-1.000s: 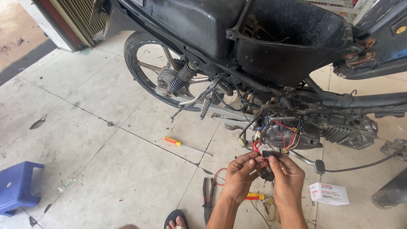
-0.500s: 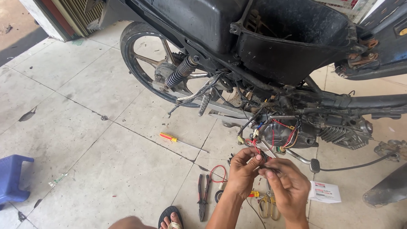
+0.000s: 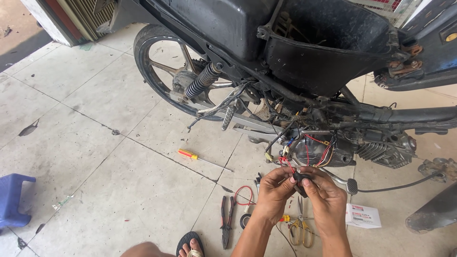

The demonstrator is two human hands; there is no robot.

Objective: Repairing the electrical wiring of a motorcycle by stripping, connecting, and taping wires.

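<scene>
Left hand (image 3: 276,192): fingers pinch the small black part (image 3: 301,180) and its red wires (image 3: 287,164).
Right hand (image 3: 327,200): thumb and fingers grip the same part, held just below the motorcycle engine (image 3: 328,150).
Hidden: most of the part, covered by fingers.
Floor: pliers (image 3: 227,219), scissors (image 3: 302,228), screwdriver (image 3: 200,158).
Cut off: blue stool (image 3: 13,200).

We see our left hand (image 3: 275,192) and right hand (image 3: 327,202) bare, forearms unsleeved, no rings or watch, and a dark flip-flop (image 3: 190,243) on one foot
</scene>
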